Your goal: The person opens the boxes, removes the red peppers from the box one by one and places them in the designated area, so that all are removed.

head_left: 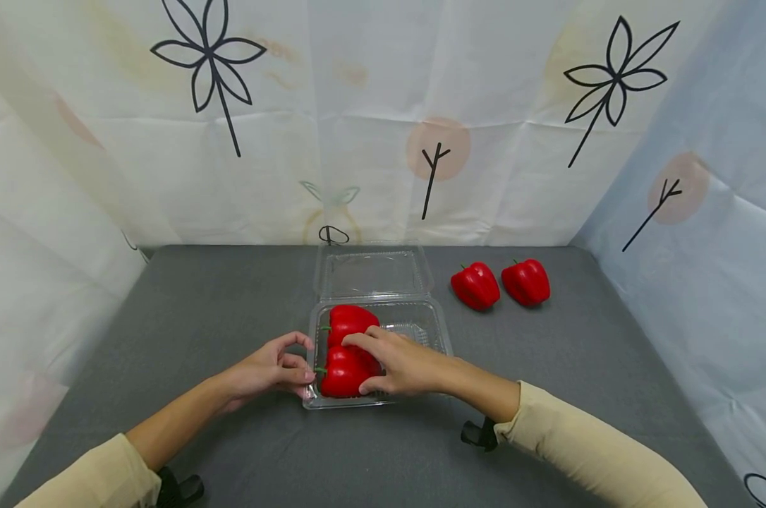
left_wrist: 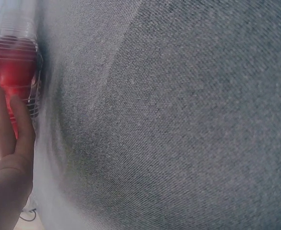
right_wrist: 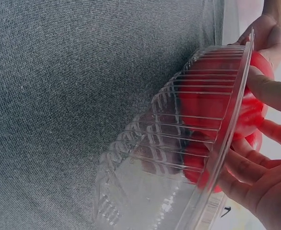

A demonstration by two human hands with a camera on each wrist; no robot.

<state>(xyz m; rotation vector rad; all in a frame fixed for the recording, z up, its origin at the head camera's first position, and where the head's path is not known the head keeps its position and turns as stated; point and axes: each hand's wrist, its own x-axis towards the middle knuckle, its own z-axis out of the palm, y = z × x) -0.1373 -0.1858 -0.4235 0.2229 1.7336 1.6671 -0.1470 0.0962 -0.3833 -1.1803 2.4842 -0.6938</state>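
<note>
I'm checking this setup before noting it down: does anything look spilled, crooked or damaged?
Nothing stands out. Two red peppers sit side by side in the clear container, its lid open behind. Two loose peppers rest on the gray table. No spill or damage shows.

Container (head_left: 421, 330): thin clear plastic, glossy, with bright glints on floor and rim. Its side wall (right_wrist: 198, 117) carries fine moulded ribs, seen in both wrist views. Lid (head_left: 375, 275): same clear plastic, shiny, faint reflections. Packed peppers (head_left: 351, 372): smooth, glossy skin. Loose peppers (head_left: 475, 288): likewise smooth and shiny, small pale highlights; natural or plastic, cannot tell. Table covering (head_left: 243, 303): matt woven cloth; coarse, slightly rough grain clear in wrist views. Backdrop sheet (head_left: 370, 85): thin, smooth, creased, soft sheen in places; fabric or plastic film, undetermined. Sleeves (head_left: 586, 437): matt cloth, lightly wrinkled. Wrist strap (head_left: 480, 435): material undetermined, mostly dull finish.
</note>
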